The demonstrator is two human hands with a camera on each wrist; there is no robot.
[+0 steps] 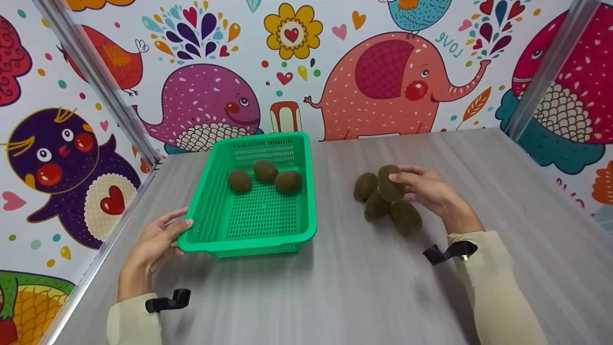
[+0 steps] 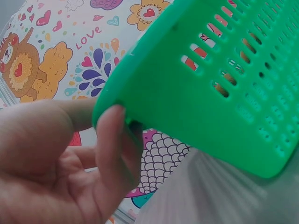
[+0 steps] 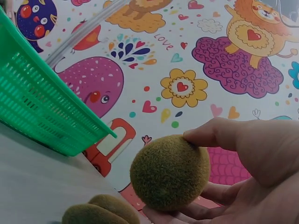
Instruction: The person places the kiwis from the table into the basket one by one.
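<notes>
A green plastic basket [image 1: 258,247] with slotted walls stands left of the middle on the table. Three brown kiwis lie in its far half, one of them a kiwi [image 1: 240,180] at the left. My left hand [image 1: 155,239] grips the basket's near left corner, thumb over the rim and fingers beneath, as the left wrist view also shows. To the right of the basket, my right hand [image 1: 431,191] pinches a fuzzy kiwi [image 3: 170,172] between thumb and fingers. Three more kiwis sit close below and beside it, among them the nearest kiwi [image 1: 406,217].
The grey wood-grain table [image 1: 354,292] ends at a back wall [image 1: 297,91] printed with cartoon animals. Metal posts, such as the left post [image 1: 103,86], stand at the corners. A black strap [image 1: 450,252] sits on the right sleeve, another black strap [image 1: 167,301] on the left.
</notes>
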